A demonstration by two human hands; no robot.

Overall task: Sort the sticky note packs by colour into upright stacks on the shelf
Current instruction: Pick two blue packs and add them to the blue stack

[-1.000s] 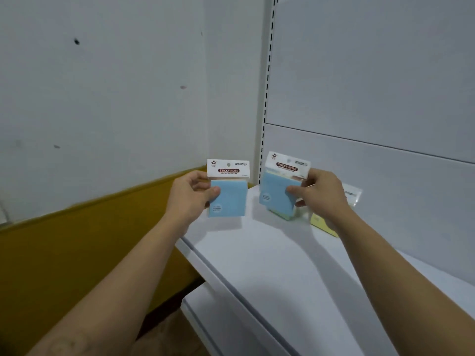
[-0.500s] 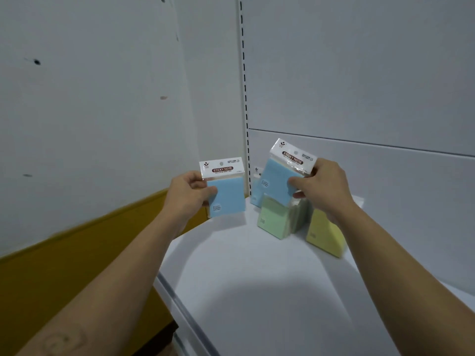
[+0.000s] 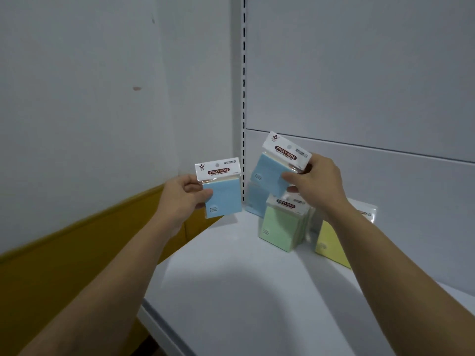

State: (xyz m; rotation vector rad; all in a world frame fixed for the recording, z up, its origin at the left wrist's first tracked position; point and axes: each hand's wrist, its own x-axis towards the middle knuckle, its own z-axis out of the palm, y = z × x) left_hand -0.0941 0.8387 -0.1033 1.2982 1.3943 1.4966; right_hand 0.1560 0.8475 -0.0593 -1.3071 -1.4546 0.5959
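Sorting looks nearly done to us: green stack (image 3: 279, 231), yellow stack (image 3: 331, 244) and blue stack (image 3: 255, 201) stand on the shelf (image 3: 244, 291), while our left hand (image 3: 180, 199) pinches a blue pack (image 3: 223, 199) and our right hand (image 3: 316, 183) a second blue pack (image 3: 270, 176), both unplaced.

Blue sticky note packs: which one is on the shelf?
The corner blue pack, back-left of the green stack; left hand and right hand hold the others.

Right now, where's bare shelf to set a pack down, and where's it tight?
Bare: the wide front of the shelf, from its edge up to the green stack and yellow stack. Crowded: the back corner, where the blue stack and those two stand close together.
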